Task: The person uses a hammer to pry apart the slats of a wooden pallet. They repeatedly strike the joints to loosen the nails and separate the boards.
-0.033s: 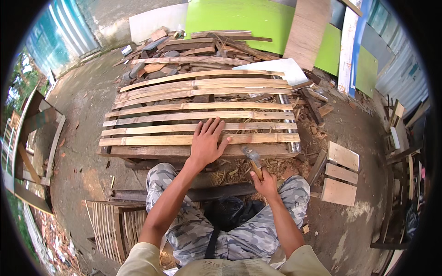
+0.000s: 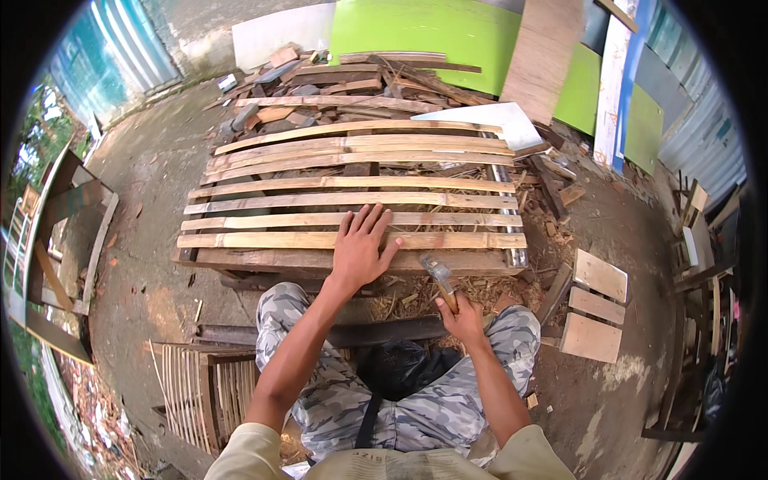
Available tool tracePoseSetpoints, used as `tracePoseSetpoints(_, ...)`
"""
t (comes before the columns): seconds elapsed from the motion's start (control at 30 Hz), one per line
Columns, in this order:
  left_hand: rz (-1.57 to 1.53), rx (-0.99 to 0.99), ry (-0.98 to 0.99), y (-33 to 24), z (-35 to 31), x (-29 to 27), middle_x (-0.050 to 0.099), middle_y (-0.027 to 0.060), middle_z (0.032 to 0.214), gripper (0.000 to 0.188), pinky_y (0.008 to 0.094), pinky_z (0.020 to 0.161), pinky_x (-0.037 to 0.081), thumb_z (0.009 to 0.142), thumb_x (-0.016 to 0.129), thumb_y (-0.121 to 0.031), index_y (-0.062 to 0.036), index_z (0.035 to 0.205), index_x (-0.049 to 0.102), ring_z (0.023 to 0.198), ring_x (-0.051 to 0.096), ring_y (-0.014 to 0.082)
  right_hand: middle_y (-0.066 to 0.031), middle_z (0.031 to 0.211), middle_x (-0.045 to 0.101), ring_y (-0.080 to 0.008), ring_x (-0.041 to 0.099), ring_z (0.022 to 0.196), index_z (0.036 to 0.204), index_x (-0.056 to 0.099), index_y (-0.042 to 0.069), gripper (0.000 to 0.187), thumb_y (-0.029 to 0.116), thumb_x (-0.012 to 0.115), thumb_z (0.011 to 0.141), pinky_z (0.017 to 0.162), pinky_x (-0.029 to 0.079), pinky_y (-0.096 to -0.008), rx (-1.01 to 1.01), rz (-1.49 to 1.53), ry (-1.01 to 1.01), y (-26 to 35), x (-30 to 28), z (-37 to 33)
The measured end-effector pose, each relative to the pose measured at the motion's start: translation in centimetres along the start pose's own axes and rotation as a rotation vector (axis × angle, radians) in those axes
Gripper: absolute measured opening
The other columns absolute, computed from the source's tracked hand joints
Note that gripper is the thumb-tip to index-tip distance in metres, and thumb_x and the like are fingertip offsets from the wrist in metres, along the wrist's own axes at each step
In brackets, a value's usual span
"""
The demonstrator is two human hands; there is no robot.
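Observation:
Several pale bamboo slats [image 2: 272, 241] lie side by side, running left to right with gaps between, on a low wooden frame [image 2: 300, 261]. My left hand [image 2: 362, 248] rests flat on the nearest slats, fingers spread and pointing away from me. Below and to the right of it, my right hand [image 2: 462, 320] is wrapped round the wooden handle of a hammer [image 2: 438, 274]. The hammer's metal head is just off the frame's near edge, apart from the slats. A shiny metal-looking strip [image 2: 510, 232] runs under the slats' right ends.
Behind the frame is a heap of scrap wood [image 2: 336, 86], with green panels [image 2: 416, 36] against the wall. A slatted wooden piece [image 2: 188, 392] lies by my left leg. Pale boards [image 2: 594, 308] lie on the right. Wood shavings [image 2: 408, 298] cover the ground before me.

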State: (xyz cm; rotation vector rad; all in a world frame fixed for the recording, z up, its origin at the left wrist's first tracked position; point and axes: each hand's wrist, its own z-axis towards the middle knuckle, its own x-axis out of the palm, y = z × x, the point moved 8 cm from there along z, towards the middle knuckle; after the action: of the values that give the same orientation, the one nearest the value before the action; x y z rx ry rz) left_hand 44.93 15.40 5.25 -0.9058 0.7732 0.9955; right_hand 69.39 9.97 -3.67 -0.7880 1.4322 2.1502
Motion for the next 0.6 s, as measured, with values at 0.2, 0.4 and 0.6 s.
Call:
tracePoseSetpoints(0.2, 0.034, -0.129, -0.072, 0.9, -4.0, -1.9, 0.051, 0.013, 0.149, 0.054, 0.05, 0.119, 0.027, 0.095, 0.063, -0.036, -0.0066, 0.14, 0.055, 0.141, 0.043, 0.0303, -0.0182, 0.059, 0.062, -0.0404, 0.064, 0.055, 0.087, 0.062, 0.001, 0.037, 0.036, 0.071, 0.093, 0.049, 0.049, -0.0463, -0.14, 0.085, 0.108, 2.8, 3.7, 0.7)
tracePoseSetpoints(0.4, 0.009, -0.14, -0.197, 0.0, -9.8, 0.0, 0.044, 0.0136, 0.155, 0.059, 0.0514, 0.12, 0.025, 0.088, 0.07, -0.018, -0.0104, 0.144, 0.053, 0.145, 0.037, 0.0338, -0.0188, 0.062, 0.062, -0.0415, 0.065, 0.058, 0.088, 0.064, 0.001, 0.037, 0.037, 0.068, 0.095, 0.052, 0.049, -0.0456, -0.061, 0.188, 0.138, 4.3, 3.8, 1.5)
tracePoseSetpoints(0.6, -0.236, -0.211, -0.02, -0.2, -17.8, 6.3, 0.065, 0.0174, 0.124, 0.039, 0.0482, 0.1, 0.046, 0.089, 0.068, -0.016, -0.0106, 0.127, 0.064, 0.115, 0.062, 0.0343, -0.0163, 0.058, 0.059, -0.0396, 0.063, 0.054, 0.084, 0.06, 0.003, 0.035, 0.035, 0.07, 0.095, 0.048, 0.047, -0.0438, -0.037, 0.166, 0.126, 4.2, 4.1, 1.3)
